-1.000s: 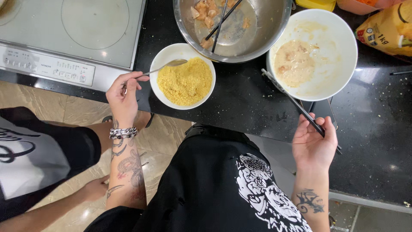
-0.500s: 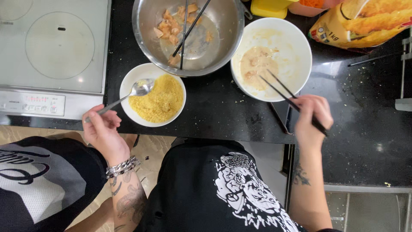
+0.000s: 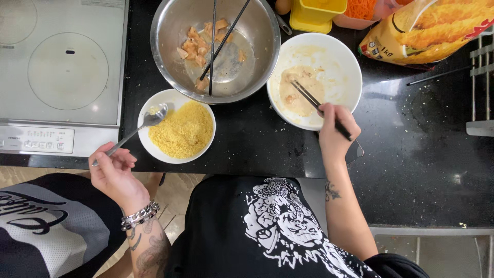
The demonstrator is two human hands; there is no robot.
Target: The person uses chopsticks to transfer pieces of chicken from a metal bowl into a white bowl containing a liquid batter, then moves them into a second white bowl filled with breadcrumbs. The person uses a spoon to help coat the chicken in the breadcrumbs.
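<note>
On the near left, over the counter edge, the left hand [image 3: 116,172] is curled loosely around the end of a metal spoon [image 3: 139,128], fingers bent and thumb along the handle; the spoon's bowl rests on the rim of a small white bowl [image 3: 154,150] filled with yellow breadcrumbs [image 3: 181,128]. To the right, the right hand [image 3: 335,135] is closed in a pinch around a pair of dark chopsticks [image 3: 314,102], whose tips dip into pale batter [image 3: 298,92] inside a larger white bowl [image 3: 345,62]. What the tips press on in the batter is hard to make out.

Farther back, between the two white bowls, a steel mixing bowl [image 3: 164,56] holds small pieces of raw meat [image 3: 198,44] and a second pair of chopsticks [image 3: 224,38] leaning across it; its far rim is cut off by the top edge. A white induction hob [image 3: 62,72] fills the far left. At the far right a yellow container [image 3: 316,13] and an orange-and-yellow bag [image 3: 427,31] are both cropped. The black countertop [image 3: 411,164] runs under everything.
</note>
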